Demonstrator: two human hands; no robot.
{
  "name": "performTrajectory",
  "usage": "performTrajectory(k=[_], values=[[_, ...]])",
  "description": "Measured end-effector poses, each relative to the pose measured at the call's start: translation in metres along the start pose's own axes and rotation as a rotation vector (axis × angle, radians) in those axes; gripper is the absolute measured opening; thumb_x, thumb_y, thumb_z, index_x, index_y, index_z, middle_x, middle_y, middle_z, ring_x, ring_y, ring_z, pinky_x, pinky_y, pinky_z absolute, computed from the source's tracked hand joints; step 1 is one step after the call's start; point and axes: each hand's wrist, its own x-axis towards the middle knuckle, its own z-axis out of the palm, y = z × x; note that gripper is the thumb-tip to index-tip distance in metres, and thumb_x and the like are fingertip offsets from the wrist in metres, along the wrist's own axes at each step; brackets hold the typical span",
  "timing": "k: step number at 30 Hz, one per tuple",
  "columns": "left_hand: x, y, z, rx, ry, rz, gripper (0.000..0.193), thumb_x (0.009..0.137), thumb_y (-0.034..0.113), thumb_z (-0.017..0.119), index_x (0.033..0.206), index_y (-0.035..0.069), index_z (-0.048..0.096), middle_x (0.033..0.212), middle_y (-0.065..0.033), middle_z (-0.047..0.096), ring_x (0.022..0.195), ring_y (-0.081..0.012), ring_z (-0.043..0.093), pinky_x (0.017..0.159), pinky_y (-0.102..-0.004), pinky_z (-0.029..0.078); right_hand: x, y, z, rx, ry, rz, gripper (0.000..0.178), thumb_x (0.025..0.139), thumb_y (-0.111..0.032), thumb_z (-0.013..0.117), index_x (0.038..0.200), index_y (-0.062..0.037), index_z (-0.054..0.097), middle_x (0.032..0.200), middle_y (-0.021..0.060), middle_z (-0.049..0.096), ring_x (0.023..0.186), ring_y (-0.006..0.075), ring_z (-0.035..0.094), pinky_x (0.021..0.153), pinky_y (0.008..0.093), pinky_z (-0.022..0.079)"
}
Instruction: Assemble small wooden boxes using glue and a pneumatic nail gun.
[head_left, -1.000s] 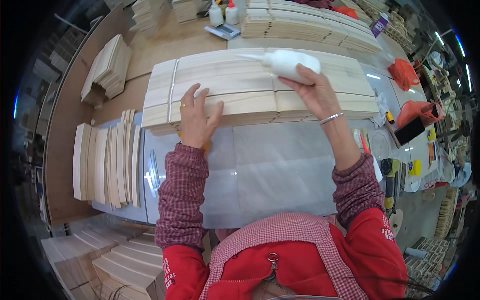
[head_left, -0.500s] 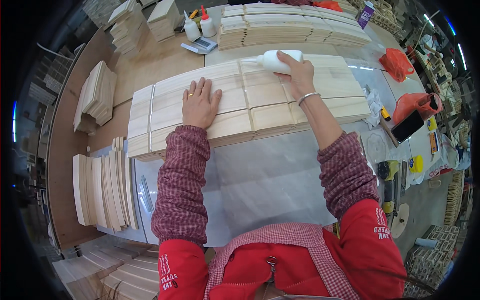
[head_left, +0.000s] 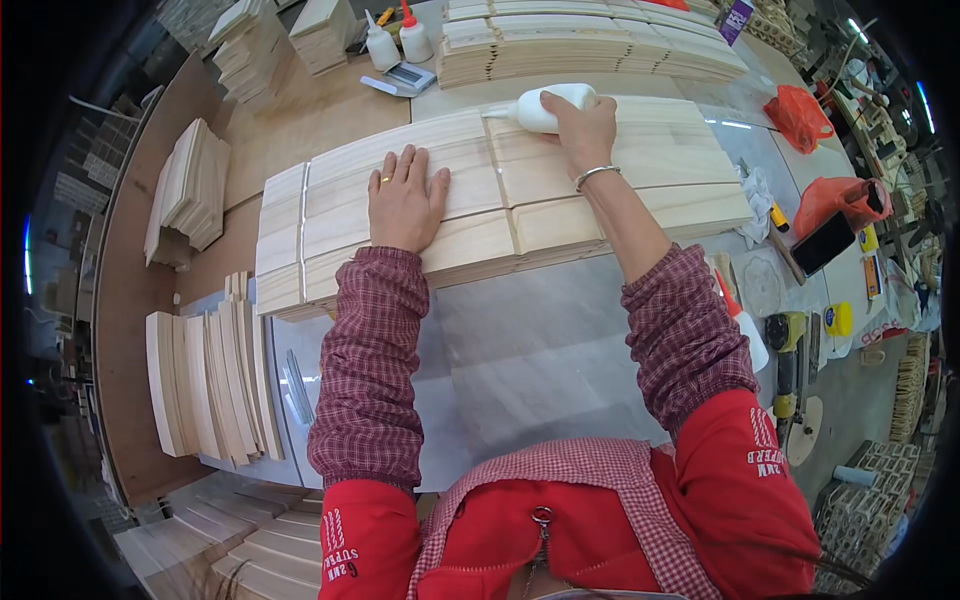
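A stack of pale wooden boards lies across the table in front of me, with narrow grooves running between its sections. My left hand rests flat on top of it, fingers stretched out, left of the middle groove. My right hand is wrapped round a white squeeze bottle, which is tilted onto its side. Its thin nozzle points left, at the far end of the middle groove. Whether liquid is coming out cannot be made out.
More boards are stacked at the back, near two white bottles. Curved wooden pieces stand at the left. To the right lie red plastic bags, a phone, a drill and a red-tipped bottle.
My right hand and the bottle have shifted a little left and away from me. The left hand stays flat on the boards. A red-tipped bottle now shows beside my right sleeve.
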Motion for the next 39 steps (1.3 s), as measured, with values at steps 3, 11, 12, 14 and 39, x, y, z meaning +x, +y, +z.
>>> performTrajectory(k=[3,11,12,14,39], values=[[0.0,-0.001,0.001,-0.001,0.002,0.004,0.052,0.094,0.042,0.037,0.129,0.006,0.05,0.137,-0.011,0.047,0.131,-0.0332,0.037,0.108,-0.0442,0.025,-0.011,-0.003,-0.006,-0.016,0.004,-0.008,0.06,0.074,-0.015,0.074,0.113,0.0089,0.036,0.104,0.022,0.051,0.083,0.0279,0.062,0.061,0.0302,0.058],[0.001,-0.002,0.003,0.017,0.013,-0.002,0.051,0.094,0.041,0.037,0.129,0.006,0.05,0.137,-0.0105,0.047,0.13,-0.0322,0.038,0.107,-0.0446,0.026,-0.049,-0.011,-0.031,-0.026,-0.007,0.003,0.058,0.072,-0.017,0.073,0.112,0.0078,0.039,0.101,0.0222,0.054,0.081,0.0271,0.06,0.064,0.0321,0.054],[0.001,-0.001,0.003,0.016,0.009,0.003,0.051,0.094,0.041,0.037,0.129,0.006,0.05,0.137,-0.0105,0.047,0.13,-0.0322,0.038,0.107,-0.0446,0.026,-0.053,-0.011,-0.034,-0.027,-0.001,0.007,0.058,0.072,-0.017,0.073,0.112,0.0078,0.039,0.101,0.0222,0.054,0.081,0.0271,0.06,0.064,0.0321,0.054],[0.002,-0.001,0.002,0.016,0.003,-0.004,0.051,0.094,0.041,0.037,0.129,0.007,0.05,0.137,-0.01,0.047,0.13,-0.032,0.038,0.108,-0.0447,0.026,-0.062,-0.008,-0.041,-0.021,0.001,0.0,0.057,0.072,-0.017,0.073,0.111,0.0076,0.039,0.1,0.022,0.054,0.082,0.0269,0.06,0.065,0.0321,0.054],[0.004,-0.002,0.002,0.051,-0.054,-0.038,0.054,0.094,0.047,0.033,0.131,0.01,0.049,0.14,-0.0056,0.045,0.132,-0.0291,0.036,0.109,-0.0445,0.026,-0.146,-0.001,-0.11,-0.039,-0.002,-0.046,0.052,0.073,-0.016,0.074,0.108,0.0061,0.041,0.096,0.0185,0.055,0.08,0.0232,0.059,0.063,0.0295,0.052]])
